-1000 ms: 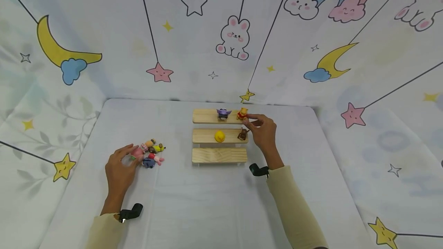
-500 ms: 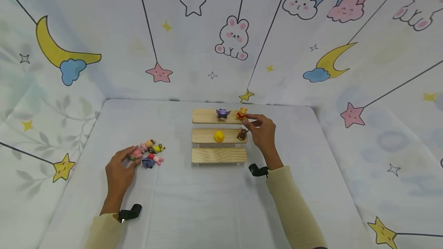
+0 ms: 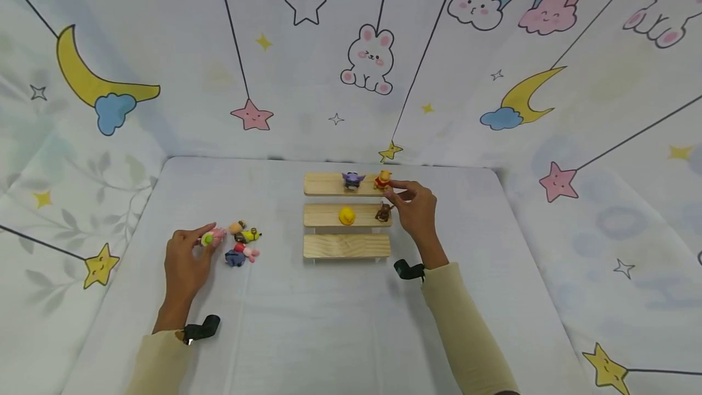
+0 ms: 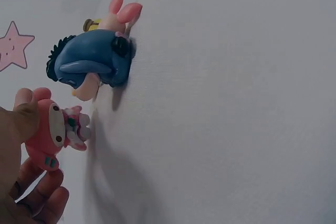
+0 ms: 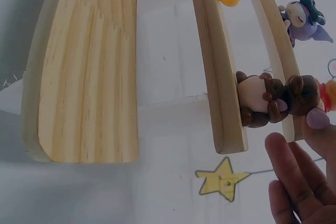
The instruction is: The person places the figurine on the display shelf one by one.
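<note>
Resting between the thumb and bent fingers of the left hand [image 3: 185,261], a pink-hooded figurine [image 4: 42,139] fills the gap in the grip; its pale face points away from the palm. Just beyond these fingertips lie a blue donkey figurine [image 3: 235,258], a pink-eared figurine [image 3: 251,253] against it, a yellow figurine [image 3: 250,235] and a tan-headed figurine [image 3: 237,226]. At the right hand [image 3: 419,212], thumb and forefinger, nearly together, pinch the side of a yellow bear figurine [image 3: 382,180] in a red shirt, on the rear tier of a wooden shelf [image 3: 347,247]. Left of these fingers, on the same tier, sits a purple figurine [image 3: 353,181]; just nearer the person, on the middle tier, a brown figurine [image 3: 383,213]; farther left there, a yellow round figurine [image 3: 347,216]. In the right wrist view, the bear is largely concealed and cut by the edge. The thumb covers part of the pink hood; whether its figurine touches the white-covered table [image 3: 307,328] cannot be told.
</note>
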The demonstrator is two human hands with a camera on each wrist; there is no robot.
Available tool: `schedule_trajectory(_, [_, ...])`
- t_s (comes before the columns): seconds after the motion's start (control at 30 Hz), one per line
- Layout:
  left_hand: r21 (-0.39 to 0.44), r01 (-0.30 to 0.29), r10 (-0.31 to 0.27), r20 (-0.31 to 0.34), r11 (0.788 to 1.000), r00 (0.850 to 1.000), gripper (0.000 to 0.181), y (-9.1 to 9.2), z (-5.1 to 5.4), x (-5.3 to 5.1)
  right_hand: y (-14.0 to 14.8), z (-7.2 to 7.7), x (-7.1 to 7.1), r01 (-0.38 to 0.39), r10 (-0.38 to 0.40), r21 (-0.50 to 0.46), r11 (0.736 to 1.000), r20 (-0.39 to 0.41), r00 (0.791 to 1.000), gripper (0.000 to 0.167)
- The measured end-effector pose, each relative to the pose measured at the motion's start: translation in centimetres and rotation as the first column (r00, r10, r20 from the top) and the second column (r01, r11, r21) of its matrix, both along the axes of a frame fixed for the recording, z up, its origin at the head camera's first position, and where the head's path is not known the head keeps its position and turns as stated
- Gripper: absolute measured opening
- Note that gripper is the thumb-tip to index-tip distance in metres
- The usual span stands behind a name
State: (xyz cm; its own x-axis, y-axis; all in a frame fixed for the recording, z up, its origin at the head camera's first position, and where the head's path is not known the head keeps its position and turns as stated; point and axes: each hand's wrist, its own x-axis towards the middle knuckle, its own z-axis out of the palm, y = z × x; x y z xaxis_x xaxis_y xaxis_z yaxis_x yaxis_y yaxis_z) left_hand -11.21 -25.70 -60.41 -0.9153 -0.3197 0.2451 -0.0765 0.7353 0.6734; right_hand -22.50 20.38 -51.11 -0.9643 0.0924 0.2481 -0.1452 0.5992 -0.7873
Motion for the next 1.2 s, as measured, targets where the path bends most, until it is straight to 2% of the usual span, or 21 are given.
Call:
schedule_trajectory(0.13, [-0.030,0.023,-0.022,0.048,0.999,0.999,0.044,-0.3,0.1,-0.8,0.1,-0.1,0.0,-0.001,0.001,-0.004,1.000,-0.006,1.000,0.033])
schedule_trajectory(0.37, [0.016,-0.012,0.010,0.101,1.000,0.995,0.049,-0.3,0.1,-1.3,0.2,-0.3,0.0,-0.011,0.011,-0.011,1.000,-0.020,1.000,0.034])
schedule_trajectory(0.57, [0.101,-0.017,0.005,0.112,0.995,0.994,0.058,-0.6,-0.1,-1.2,0.3,-0.2,0.0,-0.006,0.006,-0.007,1.000,-0.028,1.000,0.034])
schedule_trajectory(0.67, [0.143,-0.027,0.011,0.111,0.989,0.994,0.055,-0.8,-0.4,-1.2,0.3,-0.2,0.0,-0.008,0.008,-0.014,1.000,-0.031,0.999,0.034])
schedule_trajectory(0.8, [0.149,-0.059,0.045,0.100,0.987,0.994,0.051,-0.8,-0.5,-1.1,0.2,-0.3,-0.1,-0.020,0.020,-0.014,1.000,-0.040,0.999,0.033])
schedule_trajectory(0.93, [0.162,-0.064,0.057,0.047,0.985,0.997,0.048,-0.4,0.3,-1.2,0.2,-0.3,-0.1,-0.026,0.026,-0.005,1.000,-0.051,0.998,0.033])
schedule_trajectory(1.2, [0.167,-0.006,0.018,-0.070,0.986,0.997,0.048,0.7,3.3,-2.3,0.1,-0.2,0.0,-0.016,0.015,-0.015,1.000,-0.038,0.999,0.032])
